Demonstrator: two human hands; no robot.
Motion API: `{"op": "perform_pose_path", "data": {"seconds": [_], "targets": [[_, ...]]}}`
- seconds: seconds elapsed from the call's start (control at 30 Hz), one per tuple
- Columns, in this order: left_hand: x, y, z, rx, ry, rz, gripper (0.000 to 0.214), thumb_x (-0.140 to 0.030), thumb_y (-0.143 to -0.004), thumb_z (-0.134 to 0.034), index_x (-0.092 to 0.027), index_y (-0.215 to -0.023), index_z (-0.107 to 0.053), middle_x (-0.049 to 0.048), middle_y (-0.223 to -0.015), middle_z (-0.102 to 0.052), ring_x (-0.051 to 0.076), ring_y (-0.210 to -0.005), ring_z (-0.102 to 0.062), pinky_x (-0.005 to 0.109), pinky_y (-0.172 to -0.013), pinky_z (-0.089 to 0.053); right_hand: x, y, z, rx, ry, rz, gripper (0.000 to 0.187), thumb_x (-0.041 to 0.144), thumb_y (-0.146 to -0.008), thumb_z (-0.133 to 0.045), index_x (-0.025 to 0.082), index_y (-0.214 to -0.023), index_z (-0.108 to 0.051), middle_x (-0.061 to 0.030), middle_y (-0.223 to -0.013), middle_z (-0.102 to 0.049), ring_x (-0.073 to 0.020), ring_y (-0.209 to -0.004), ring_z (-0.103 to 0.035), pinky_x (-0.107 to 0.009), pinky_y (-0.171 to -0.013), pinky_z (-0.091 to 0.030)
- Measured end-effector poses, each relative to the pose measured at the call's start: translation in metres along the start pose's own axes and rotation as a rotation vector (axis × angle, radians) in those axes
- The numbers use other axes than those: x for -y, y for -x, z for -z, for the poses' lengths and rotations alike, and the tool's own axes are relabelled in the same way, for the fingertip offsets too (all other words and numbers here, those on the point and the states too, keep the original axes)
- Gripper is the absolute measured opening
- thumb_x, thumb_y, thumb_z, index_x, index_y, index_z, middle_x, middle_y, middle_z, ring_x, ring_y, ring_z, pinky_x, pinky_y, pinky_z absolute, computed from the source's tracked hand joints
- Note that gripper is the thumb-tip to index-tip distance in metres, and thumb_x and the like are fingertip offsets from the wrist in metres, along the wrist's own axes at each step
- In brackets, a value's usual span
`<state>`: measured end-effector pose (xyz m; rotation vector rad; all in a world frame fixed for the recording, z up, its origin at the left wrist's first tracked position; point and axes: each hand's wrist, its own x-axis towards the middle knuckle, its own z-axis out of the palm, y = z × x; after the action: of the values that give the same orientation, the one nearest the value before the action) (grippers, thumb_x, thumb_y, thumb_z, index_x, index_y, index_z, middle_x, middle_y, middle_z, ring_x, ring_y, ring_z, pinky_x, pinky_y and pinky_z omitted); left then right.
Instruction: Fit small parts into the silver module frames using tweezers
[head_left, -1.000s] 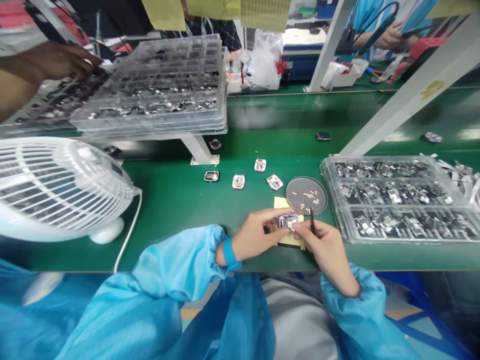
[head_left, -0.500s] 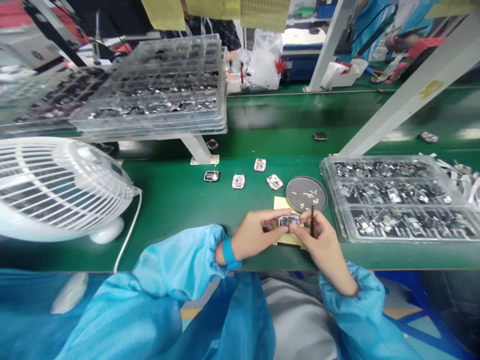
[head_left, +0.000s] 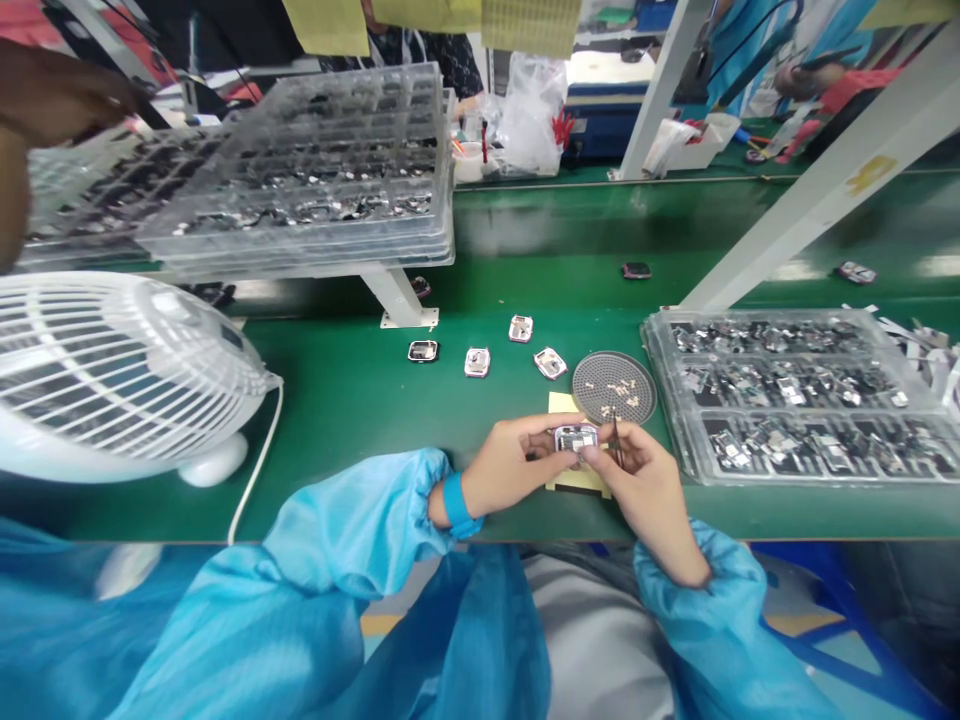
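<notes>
My left hand (head_left: 508, 465) pinches a small silver watch case (head_left: 576, 437) just above a yellow pad (head_left: 578, 478) at the table's near edge. My right hand (head_left: 643, 487) presses a thumb on the same case and grips dark tweezers (head_left: 616, 440), tips pointing up towards a round grey sieve dish (head_left: 613, 386) that holds tiny screws. Three more silver cases (head_left: 477, 361) (head_left: 520, 328) (head_left: 550, 363) and a black one (head_left: 423, 351) lie on the green mat beyond my hands. Both arms wear blue sleeves, with a blue band on the left wrist.
A clear tray of metal parts (head_left: 799, 390) lies to the right. A white desk fan (head_left: 112, 370) stands at the left, its cord trailing. Stacked clear trays (head_left: 315, 170) rest on a raised shelf; another person's hand (head_left: 52, 100) reaches there. A slanted white post (head_left: 795, 190) crosses right.
My right hand has shifted slightly and tilted the tweezers closer to the watch case. The other person's hand left the stacked trays and is back at the far left.
</notes>
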<state>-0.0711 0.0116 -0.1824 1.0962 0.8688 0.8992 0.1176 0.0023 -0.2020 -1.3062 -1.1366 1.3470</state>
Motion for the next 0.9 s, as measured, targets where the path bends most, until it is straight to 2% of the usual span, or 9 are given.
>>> {"op": "perform_pose_path", "data": {"seconds": [0.23, 0.33, 0.43, 0.53, 0.6, 0.67, 0.77, 0.9], "targets": [[0.003, 0.000, 0.000, -0.016, 0.020, -0.006, 0.049, -0.024, -0.082, -0.077, -0.017, -0.129, -0.066, 0.0114, -0.120, -0.072, 0.020, -0.098, -0.072, 0.032, -0.092, -0.059, 0.002, -0.002, -0.002, 0.020, -0.005, -0.007, 0.034, 0.037, -0.071, -0.086, 0.018, -0.090, -0.065, -0.0024, -0.082, -0.068, -0.0128, -0.066, -0.062, -0.023, -0.061, -0.051], [0.002, -0.001, 0.000, 0.004, 0.024, -0.019, 0.042, -0.024, -0.084, -0.075, -0.017, -0.125, -0.068, 0.0117, -0.119, -0.071, 0.020, -0.095, -0.072, 0.033, -0.091, -0.059, 0.004, -0.001, -0.003, 0.017, 0.010, -0.024, 0.031, 0.034, -0.070, -0.087, 0.017, -0.084, -0.065, 0.0005, -0.070, -0.064, -0.0109, -0.061, -0.058, -0.020, -0.057, -0.047], [-0.001, -0.002, -0.001, 0.010, 0.028, -0.080, 0.034, -0.023, -0.086, -0.073, -0.017, -0.120, -0.071, 0.0124, -0.122, -0.068, 0.019, -0.096, -0.070, 0.033, -0.088, -0.059, 0.007, 0.000, -0.006, 0.024, -0.017, -0.038, 0.030, 0.034, -0.070, -0.086, 0.017, -0.085, -0.066, 0.0006, -0.070, -0.065, -0.0112, -0.061, -0.059, -0.021, -0.058, -0.048], [-0.005, -0.002, -0.003, 0.003, -0.041, -0.160, 0.028, -0.022, -0.086, -0.070, -0.016, -0.113, -0.074, 0.0125, -0.122, -0.063, 0.020, -0.102, -0.067, 0.030, -0.085, -0.058, 0.008, 0.000, -0.008, 0.077, -0.006, -0.046, 0.030, 0.039, -0.074, -0.082, 0.017, -0.089, -0.069, -0.0017, -0.073, -0.067, -0.0145, -0.067, -0.063, -0.024, -0.064, -0.051], [-0.006, -0.001, -0.003, -0.022, -0.142, -0.169, 0.030, -0.020, -0.087, -0.068, -0.017, -0.116, -0.073, 0.0118, -0.121, -0.062, 0.018, -0.097, -0.065, 0.027, -0.078, -0.057, 0.007, 0.000, -0.009, 0.071, 0.057, -0.021, 0.029, 0.041, -0.077, -0.079, 0.016, -0.087, -0.069, -0.0025, -0.073, -0.066, -0.0147, -0.067, -0.061, -0.025, -0.062, -0.049], [-0.007, 0.001, -0.003, -0.060, -0.286, -0.139, 0.034, -0.018, -0.087, -0.065, -0.018, -0.120, -0.071, 0.0095, -0.115, -0.064, 0.014, -0.086, -0.063, 0.024, -0.071, -0.053, 0.005, -0.001, -0.010, 0.027, 0.106, 0.023, 0.029, 0.042, -0.079, -0.077, 0.016, -0.083, -0.066, -0.0027, -0.073, -0.065, -0.0135, -0.065, -0.057, -0.024, -0.060, -0.045], [-0.007, 0.002, -0.003, -0.110, -0.468, -0.099, 0.030, -0.018, -0.087, -0.064, -0.018, -0.115, -0.074, 0.0040, -0.090, -0.066, 0.010, -0.071, -0.056, 0.021, -0.062, -0.046, 0.002, -0.003, -0.013, -0.014, 0.118, 0.074, 0.031, 0.044, -0.081, -0.075, 0.016, -0.079, -0.060, -0.0011, -0.071, -0.060, -0.0121, -0.063, -0.051, -0.024, -0.058, -0.041], [-0.008, 0.002, -0.005, -0.183, -0.506, -0.128, 0.023, -0.019, -0.087, -0.065, -0.016, -0.106, -0.077, 0.0009, -0.075, -0.061, 0.010, -0.066, -0.052, 0.020, -0.060, -0.042, 0.001, -0.004, -0.020, -0.022, 0.136, 0.118, 0.031, 0.043, -0.084, -0.073, 0.017, -0.079, -0.057, 0.0000, -0.069, -0.057, -0.0118, -0.062, -0.048, -0.024, -0.057, -0.039]]}}
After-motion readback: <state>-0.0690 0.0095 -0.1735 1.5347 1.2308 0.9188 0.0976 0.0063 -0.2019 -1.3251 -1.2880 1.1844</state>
